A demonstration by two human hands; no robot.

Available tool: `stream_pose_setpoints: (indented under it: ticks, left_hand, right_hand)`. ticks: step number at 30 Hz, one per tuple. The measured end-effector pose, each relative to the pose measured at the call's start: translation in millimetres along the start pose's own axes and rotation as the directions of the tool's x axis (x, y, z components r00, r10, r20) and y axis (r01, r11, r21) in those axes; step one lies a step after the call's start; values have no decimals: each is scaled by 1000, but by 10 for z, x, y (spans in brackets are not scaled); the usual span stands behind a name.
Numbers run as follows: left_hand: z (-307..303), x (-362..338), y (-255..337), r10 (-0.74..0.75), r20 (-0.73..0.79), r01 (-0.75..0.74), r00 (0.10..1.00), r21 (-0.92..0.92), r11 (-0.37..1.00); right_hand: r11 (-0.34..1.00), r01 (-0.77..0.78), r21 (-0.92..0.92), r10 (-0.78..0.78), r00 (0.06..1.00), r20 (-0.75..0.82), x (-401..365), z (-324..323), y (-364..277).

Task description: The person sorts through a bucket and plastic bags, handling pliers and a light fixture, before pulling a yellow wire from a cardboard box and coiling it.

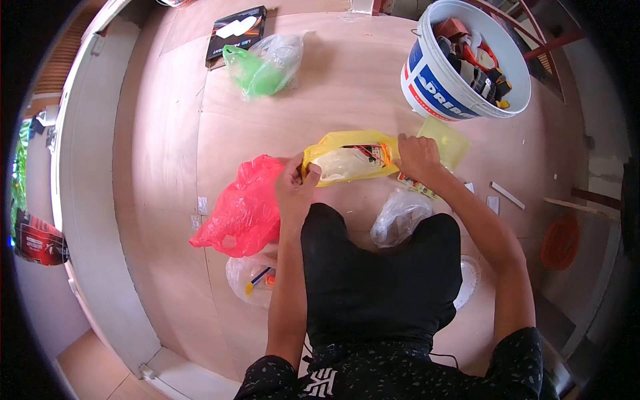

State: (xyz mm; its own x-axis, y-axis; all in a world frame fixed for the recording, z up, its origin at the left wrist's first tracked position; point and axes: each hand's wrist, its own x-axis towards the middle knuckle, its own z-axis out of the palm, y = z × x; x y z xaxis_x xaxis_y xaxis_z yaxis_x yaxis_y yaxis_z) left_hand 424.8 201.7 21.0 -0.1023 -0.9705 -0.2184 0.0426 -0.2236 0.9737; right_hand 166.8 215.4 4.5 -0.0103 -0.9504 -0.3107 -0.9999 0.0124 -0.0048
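Between my hands a yellow plastic bag [333, 175] is stretched sideways above the floor, its mouth facing up. Inside it show a clear plastic wrapping [341, 164] and an item with red, black and orange parts that I cannot name. My left hand [297, 180] pinches the bag's left end, thumb on top. At the right end my right hand [419, 159] has its fingers closed on the bag's edge. A red plastic bag [247, 207] lies beside my left forearm. Close to my right knee rests a crumpled clear bag [402, 217].
A white bucket [417, 83] of tools stands at the upper right. Further back are a black box [235, 32] and a green and clear bag [267, 67]. A yellowish flat sheet [445, 143] lies past my right hand. Another clear bag [243, 280] is by my left forearm.
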Motion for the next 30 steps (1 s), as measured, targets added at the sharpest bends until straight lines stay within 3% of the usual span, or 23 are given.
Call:
stream_pose_setpoints:
  ticks: [2, 4, 6, 7, 8, 9, 10, 12, 14, 17, 19, 23, 25, 26, 27, 28, 29, 30]
  left_hand:
    - [24, -16, -46, 51, -10, -50, 999, 59, 997]
    - [-29, -31, -83, 97, -23, -94, 995, 120, 988]
    - [-131, -18, -52, 41, -87, 0, 995, 420, 908]
    - [-178, -18, -34, 39, -89, 2, 995, 418, 909]
    - [-201, -16, 50, 20, -95, 37, 995, 564, 825]
    - [-222, -17, 91, 1, -100, 69, 995, 694, 717]
    - [-247, -7, 68, 2, -90, 60, 996, 688, 723]
    - [-235, 16, 8, 148, 118, -188, 982, 544, 818]
    - [-91, -45, 83, 139, 141, -185, 980, 402, 897]
    - [-157, -84, 73, -40, 96, -4, 995, 420, 908]
    - [-211, -118, 78, -92, 94, 42, 991, 437, 899]
    - [-229, -211, 66, -7, 42, -13, 999, 443, 896]
    - [-198, -238, 77, 13, 2, -12, 1000, 444, 896]
    - [-157, -245, 104, 205, 35, -193, 978, 515, 835]
    - [-118, -252, 125, 388, 81, -361, 918, 576, 733]
    - [-85, -263, 115, 392, 80, -362, 916, 582, 728]
    - [-41, -272, 77, 340, 68, -333, 938, 455, 826]
    - [6, -282, 35, 285, 64, -290, 956, 317, 903]
  right_hand:
    - [999, -7, -33, 6, 1000, -13, -35, 69, 73]
    - [994, 30, -108, -19, 994, 109, -91, 93, 84]
    - [997, 5, -83, 5, 992, 127, -147, -9, 54]
    - [998, -30, -56, 38, 989, 140, -174, -46, 50]
    - [998, -31, -61, 40, 989, 141, -185, -23, 32]
    - [992, -92, 87, 94, 995, -19, -195, 45, -4]
    - [963, -130, 237, 174, 969, -175, -199, 118, -35]
    - [954, -9, 300, 117, 932, -344, -204, 290, -159]
    - [998, -52, 22, 56, 920, -389, -235, 363, -252]
    - [971, -188, -145, 121, 917, -380, -199, 680, -115]
    - [943, -247, 224, 276, 955, -105, -173, 711, 2]
    - [868, -314, 384, 400, 901, -167, -400, 134, 78]
    - [858, -257, 444, 395, 884, -252, -528, 16, 143]
    - [857, -256, 447, 396, 883, -252, -578, -56, 163]
    - [801, -170, 574, 355, 907, -227, -613, -129, 182]
    - [720, -84, 689, 308, 928, -210, -624, -162, 181]
    - [716, -76, 694, 305, 928, -213, -602, -105, 177]
    - [584, 157, 796, 207, 920, -333, -570, -20, 161]
